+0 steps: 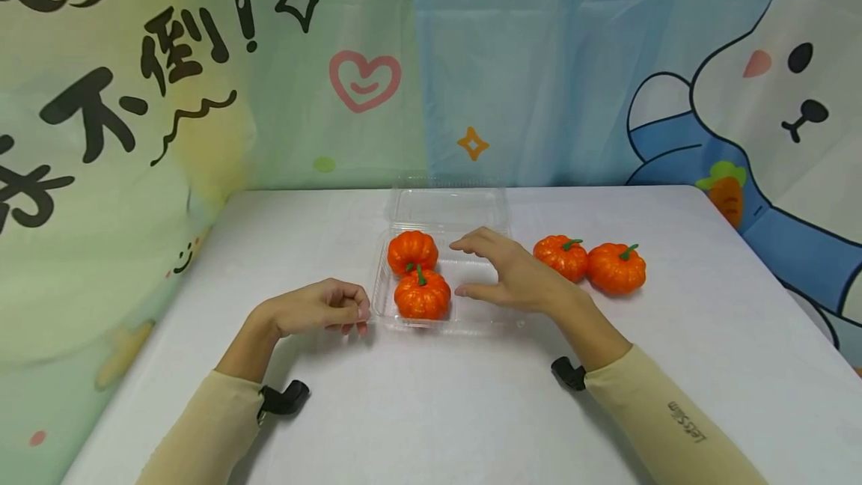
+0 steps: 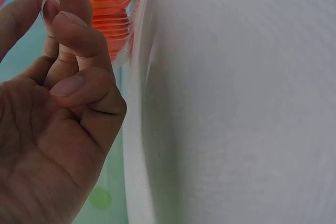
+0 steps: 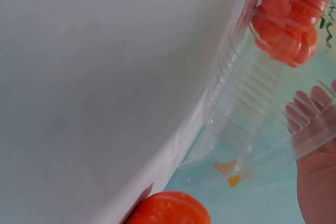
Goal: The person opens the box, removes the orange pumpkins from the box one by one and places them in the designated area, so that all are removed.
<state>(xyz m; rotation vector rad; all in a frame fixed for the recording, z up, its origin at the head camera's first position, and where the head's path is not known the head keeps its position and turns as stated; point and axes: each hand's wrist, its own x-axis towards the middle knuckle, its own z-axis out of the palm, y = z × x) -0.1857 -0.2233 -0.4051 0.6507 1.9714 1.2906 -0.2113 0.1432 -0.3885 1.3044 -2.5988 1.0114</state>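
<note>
A clear plastic clamshell box [image 1: 471, 272] sits on the table with its lid [image 1: 447, 208] folded back. Two small orange pumpkins, one at the back [image 1: 411, 251] and one in front [image 1: 422, 296], lie in its left half. At the box's front left corner, my left hand [image 1: 316, 309] pinches the rim between thumb and finger, as the left wrist view [image 2: 68, 77] also shows. Over the box's right half hovers my right hand [image 1: 505, 268], thumb and fingers apart, holding nothing. In the right wrist view its fingers [image 3: 307, 109] appear behind the transparent wall.
Right of the box, two more pumpkins, one nearer [image 1: 561, 257] and one farther right [image 1: 616, 269], stand side by side on the white table [image 1: 444, 410]. Behind the table hangs a printed curtain [image 1: 539, 58]. Black wrist mounts [image 1: 286, 398] stick out near both sleeves.
</note>
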